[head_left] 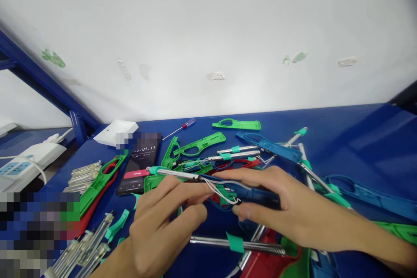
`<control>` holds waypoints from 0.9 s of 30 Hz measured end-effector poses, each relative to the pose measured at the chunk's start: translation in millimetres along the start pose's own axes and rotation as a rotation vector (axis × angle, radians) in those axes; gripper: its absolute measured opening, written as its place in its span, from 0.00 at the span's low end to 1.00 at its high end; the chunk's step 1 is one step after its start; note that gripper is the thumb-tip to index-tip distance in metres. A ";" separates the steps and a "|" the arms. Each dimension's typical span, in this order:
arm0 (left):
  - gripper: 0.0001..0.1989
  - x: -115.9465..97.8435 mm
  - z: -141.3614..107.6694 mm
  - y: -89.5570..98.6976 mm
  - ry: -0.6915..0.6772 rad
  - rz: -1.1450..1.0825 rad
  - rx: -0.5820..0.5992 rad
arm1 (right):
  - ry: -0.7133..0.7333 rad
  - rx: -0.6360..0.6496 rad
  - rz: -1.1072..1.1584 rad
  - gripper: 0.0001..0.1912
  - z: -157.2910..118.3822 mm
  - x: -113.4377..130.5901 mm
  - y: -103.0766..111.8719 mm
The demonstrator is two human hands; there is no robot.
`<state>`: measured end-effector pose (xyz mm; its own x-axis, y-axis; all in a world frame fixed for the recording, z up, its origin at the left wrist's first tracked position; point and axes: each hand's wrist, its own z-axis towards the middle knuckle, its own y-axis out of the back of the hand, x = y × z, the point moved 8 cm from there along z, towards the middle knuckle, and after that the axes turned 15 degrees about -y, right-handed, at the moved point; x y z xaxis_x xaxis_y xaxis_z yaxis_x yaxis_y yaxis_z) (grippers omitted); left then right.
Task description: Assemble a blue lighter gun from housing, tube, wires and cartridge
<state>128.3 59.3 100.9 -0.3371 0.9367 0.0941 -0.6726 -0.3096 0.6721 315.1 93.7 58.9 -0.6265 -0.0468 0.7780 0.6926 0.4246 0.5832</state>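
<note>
1. Blue tabletop [352, 139]; clock read from its middle.
2. Screwdriver [184, 126] at eleven.
3. Green plastic shell [246, 124] at twelve.
4. Phone [140, 160], screen up, at ten.
5. Blue shell [374, 195] at three.
6. Clear tubes [99, 234] at eight.

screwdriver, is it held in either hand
No, the screwdriver lies on the blue table, apart from the left hand and the right hand.

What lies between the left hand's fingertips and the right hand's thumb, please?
In the head view, looped white wires lie between the left hand and the right hand, with green tape behind them.
</note>
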 end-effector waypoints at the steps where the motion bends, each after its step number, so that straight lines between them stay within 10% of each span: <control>1: 0.17 0.2 0.2 0.0 0.004 0.002 -0.001 | 0.010 -0.010 -0.004 0.28 0.0 0.5 0.6; 18: 0.05 5.9 -0.1 -4.5 0.099 -0.064 -0.069 | 0.031 0.141 0.302 0.28 4.8 -5.9 -4.3; 27: 0.06 9.9 -5.5 -9.6 0.159 -0.099 -0.160 | 0.038 -0.086 0.033 0.29 3.6 -6.0 0.9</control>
<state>127.8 70.6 91.3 -0.3556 0.9301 -0.0918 -0.7988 -0.2515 0.5465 318.1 97.6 53.9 -0.5898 -0.0694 0.8045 0.7416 0.3476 0.5737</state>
